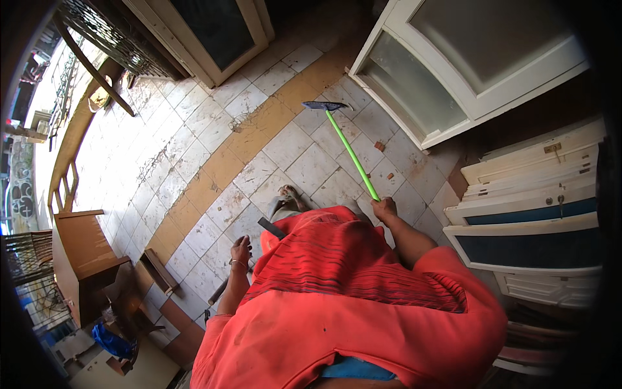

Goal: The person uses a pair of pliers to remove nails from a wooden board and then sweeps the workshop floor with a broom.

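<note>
My right hand point(385, 209) is closed around the top of a broom's bright green handle point(350, 153). The handle slants away to the far left, down to a wide dark broom head point(324, 106) resting on the tiles. At my left side hangs my left hand point(241, 251), a thin band at the wrist, its fingers loosely bent and nothing visible in them. A black strip point(271, 228) juts out beside the red shirt near that hand; what it belongs to is hidden. One bare foot point(291, 194) shows ahead of the shirt.
Dusty pale tiles point(285, 149) with a tan band carry reddish broken bits point(379, 146). White glazed frames point(447, 97) and stacked door panels point(525, 214) stand along the right. A brown wooden cabinet point(84, 249) and a small wooden box point(157, 272) stand at the left.
</note>
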Motion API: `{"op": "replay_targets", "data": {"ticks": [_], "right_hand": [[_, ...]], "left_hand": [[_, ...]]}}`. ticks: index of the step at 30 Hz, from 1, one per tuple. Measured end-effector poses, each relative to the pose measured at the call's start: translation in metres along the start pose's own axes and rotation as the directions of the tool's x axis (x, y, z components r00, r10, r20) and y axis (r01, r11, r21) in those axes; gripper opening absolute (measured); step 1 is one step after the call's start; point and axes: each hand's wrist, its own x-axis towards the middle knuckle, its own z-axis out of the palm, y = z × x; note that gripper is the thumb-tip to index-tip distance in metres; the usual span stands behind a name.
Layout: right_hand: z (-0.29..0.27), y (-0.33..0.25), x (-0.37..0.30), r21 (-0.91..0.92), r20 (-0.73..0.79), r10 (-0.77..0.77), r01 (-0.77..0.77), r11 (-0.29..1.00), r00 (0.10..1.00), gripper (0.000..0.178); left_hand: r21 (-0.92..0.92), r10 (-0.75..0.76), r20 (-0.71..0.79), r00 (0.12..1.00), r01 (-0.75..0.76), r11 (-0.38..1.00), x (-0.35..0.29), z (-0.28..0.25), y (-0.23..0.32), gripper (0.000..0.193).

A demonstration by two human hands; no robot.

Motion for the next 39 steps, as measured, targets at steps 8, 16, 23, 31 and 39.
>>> {"op": "replay_targets", "data": {"ticks": [8,16,23,31,39], "right_hand": [[-0.04,-0.152,0.138,0.06,0.018,-0.056,0.055,0.997,0.998,0.052],[-0.091,-0.31,0.378,0.257,-0.119,-0.163,0.189,0.948,0.979,0.046],[-0.151,-0.397,0.55,0.348,0.172,-0.033,-0.03,0.937,0.985,0.047],[-0.115,-0.346,0.515,0.448,0.235,0.013,-0.12,0.886,0.972,0.045],[-0.112,-0.109,0.248,0.044,0.278,0.008,-0.021,0.999,0.961,0.044]], "left_hand": [[0.037,0.382,-0.08,0.921,-0.38,0.924,0.083,0.033,0.342,0.051],[0.062,0.056,-0.168,0.984,-0.046,0.997,0.088,0.093,0.35,0.049],[0.379,-0.127,-0.128,0.984,0.167,0.91,0.042,0.111,0.328,0.049],[0.412,0.1,-0.046,0.994,-0.072,0.908,0.093,0.195,0.482,0.048],[0.463,0.222,0.281,0.934,-0.335,0.821,0.146,0.26,0.522,0.053]]}}
